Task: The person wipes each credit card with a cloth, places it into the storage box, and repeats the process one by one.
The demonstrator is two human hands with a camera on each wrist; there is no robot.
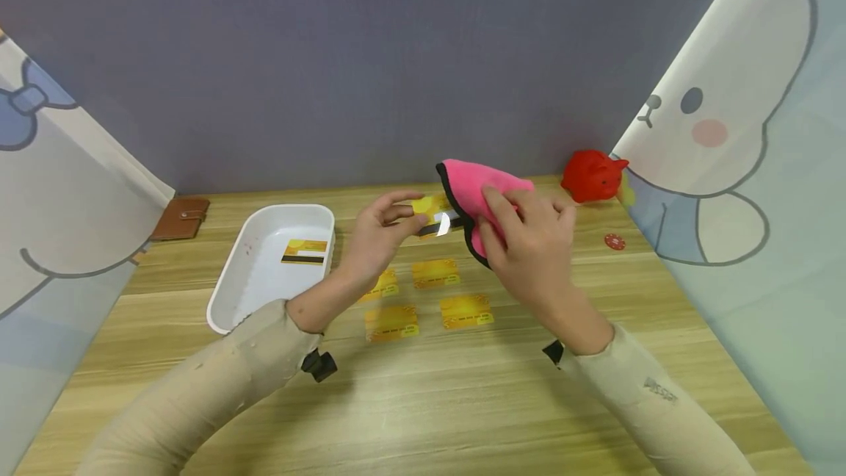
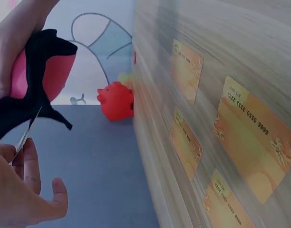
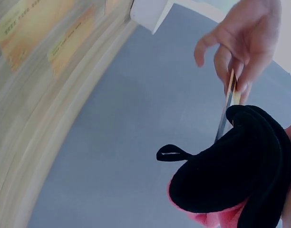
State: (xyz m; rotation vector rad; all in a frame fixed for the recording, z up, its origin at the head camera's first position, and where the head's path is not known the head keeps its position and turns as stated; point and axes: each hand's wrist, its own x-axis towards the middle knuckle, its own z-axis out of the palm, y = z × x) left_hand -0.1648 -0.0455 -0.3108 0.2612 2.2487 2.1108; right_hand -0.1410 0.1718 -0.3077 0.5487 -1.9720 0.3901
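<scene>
My left hand [image 1: 371, 244] pinches a gold bank card [image 1: 428, 208] by its left end, raised above the table, with its dark magnetic stripe showing. In my right hand [image 1: 537, 259] is a pink cloth [image 1: 477, 184] with black edging, gripped between thumb and fingers. The cloth covers the card's right end, so that end is hidden. Seen from the right wrist, the card [image 3: 225, 116] is nearly edge-on and runs up to the cloth's black side [image 3: 221, 171]. Several gold cards [image 1: 391, 323] lie below the hands on the table, number side up.
A white tray [image 1: 226, 285] at the left holds one card [image 1: 305, 252], stripe side up. Left of it lies a brown wallet [image 1: 180, 218]. A red piggy bank [image 1: 591, 176] stands at the back right, near a red chip [image 1: 615, 242]. A grey wall [image 1: 370, 79] closes the back.
</scene>
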